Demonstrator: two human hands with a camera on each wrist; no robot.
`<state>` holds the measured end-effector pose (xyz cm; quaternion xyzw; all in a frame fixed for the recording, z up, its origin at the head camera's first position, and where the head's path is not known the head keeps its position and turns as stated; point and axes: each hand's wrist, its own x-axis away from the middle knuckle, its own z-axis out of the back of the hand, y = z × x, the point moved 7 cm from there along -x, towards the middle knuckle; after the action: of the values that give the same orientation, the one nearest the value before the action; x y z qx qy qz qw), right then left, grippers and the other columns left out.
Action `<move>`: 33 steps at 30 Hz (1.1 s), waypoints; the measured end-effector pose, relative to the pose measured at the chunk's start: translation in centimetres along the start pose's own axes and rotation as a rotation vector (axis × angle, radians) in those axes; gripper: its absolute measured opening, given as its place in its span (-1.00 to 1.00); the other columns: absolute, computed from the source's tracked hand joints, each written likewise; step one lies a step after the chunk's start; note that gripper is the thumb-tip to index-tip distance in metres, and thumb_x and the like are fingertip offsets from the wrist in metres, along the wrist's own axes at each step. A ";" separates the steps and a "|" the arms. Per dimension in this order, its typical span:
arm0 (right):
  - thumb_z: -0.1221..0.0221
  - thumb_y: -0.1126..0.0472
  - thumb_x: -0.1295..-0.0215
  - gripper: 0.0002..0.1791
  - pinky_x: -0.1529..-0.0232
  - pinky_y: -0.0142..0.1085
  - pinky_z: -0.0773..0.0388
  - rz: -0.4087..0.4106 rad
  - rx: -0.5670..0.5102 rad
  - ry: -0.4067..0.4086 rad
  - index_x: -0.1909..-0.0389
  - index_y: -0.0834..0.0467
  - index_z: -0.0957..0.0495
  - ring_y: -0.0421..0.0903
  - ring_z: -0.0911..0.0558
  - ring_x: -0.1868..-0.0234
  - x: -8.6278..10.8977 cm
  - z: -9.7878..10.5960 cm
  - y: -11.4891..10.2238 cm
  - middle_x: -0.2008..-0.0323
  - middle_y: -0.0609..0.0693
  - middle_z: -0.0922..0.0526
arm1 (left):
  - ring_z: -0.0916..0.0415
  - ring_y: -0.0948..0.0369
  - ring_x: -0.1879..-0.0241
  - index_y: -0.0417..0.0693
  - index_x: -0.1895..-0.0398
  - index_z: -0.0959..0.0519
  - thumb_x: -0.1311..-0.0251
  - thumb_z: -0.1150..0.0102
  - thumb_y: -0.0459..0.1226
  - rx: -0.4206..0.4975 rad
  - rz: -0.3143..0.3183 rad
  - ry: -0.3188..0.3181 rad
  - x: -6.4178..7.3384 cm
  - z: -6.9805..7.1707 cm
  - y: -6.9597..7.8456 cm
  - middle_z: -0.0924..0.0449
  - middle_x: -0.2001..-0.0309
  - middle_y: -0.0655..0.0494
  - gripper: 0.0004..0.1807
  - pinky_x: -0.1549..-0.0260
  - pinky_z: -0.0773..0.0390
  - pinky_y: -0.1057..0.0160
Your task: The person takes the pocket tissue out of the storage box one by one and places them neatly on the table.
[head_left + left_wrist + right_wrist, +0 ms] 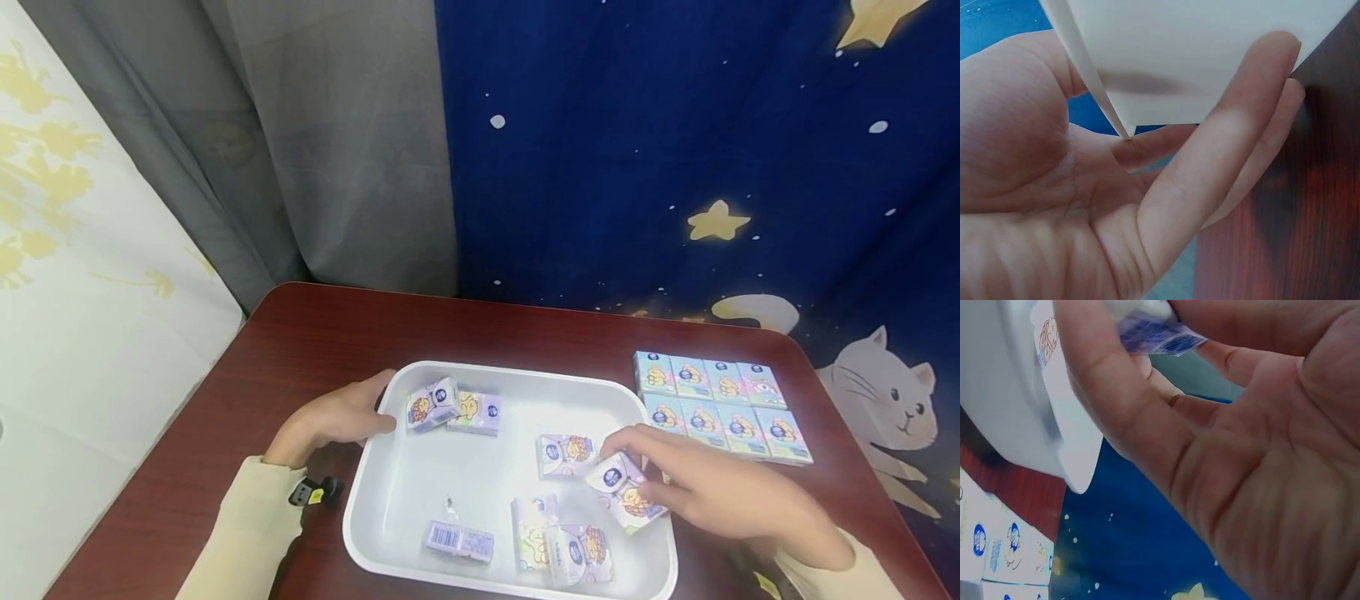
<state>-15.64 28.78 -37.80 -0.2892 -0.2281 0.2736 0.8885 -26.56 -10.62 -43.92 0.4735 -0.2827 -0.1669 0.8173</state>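
A white tray (517, 387) sits on the table with several small purple tissue packs lying in it. My left hand (348, 412) grips the tray's left rim, the thumb over the edge. In the left wrist view its fingers (1210, 156) lie along the outside of the tray wall (1166, 56). Over the tray's right side, my right hand (697, 483) pinches one purple tissue pack (628, 493) between thumb and fingers. Another pack (564, 456) lies just left of it. In the right wrist view the held pack (1147, 331) is partly hidden behind the fingers.
Beyond the tray's right end, light blue tissue packs (705, 421) stand in two neat rows on the dark red table (360, 321). Two packs overlap at the tray's back left. A barcoded pack (459, 542) lies near its front. Curtains (525, 208) hang behind the table.
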 end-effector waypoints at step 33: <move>-0.25 0.28 -0.62 -0.45 0.03 -0.44 -0.61 -0.133 -0.297 0.140 -0.49 0.01 -0.29 -0.29 -0.61 -0.08 6.2 1.7 10.1 -0.35 0.32 -0.46 | -0.81 -0.06 0.19 -0.25 -0.56 -0.22 -0.36 -0.43 -0.37 -0.010 0.011 0.010 -0.1 -0.1 0.0 -0.69 -0.02 -0.18 -0.20 0.31 -0.85 -0.10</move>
<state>-15.55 40.21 -41.47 -0.4198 -0.2219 0.1569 0.8660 -26.58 -10.53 -44.01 0.4686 -0.2803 -0.1616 0.8220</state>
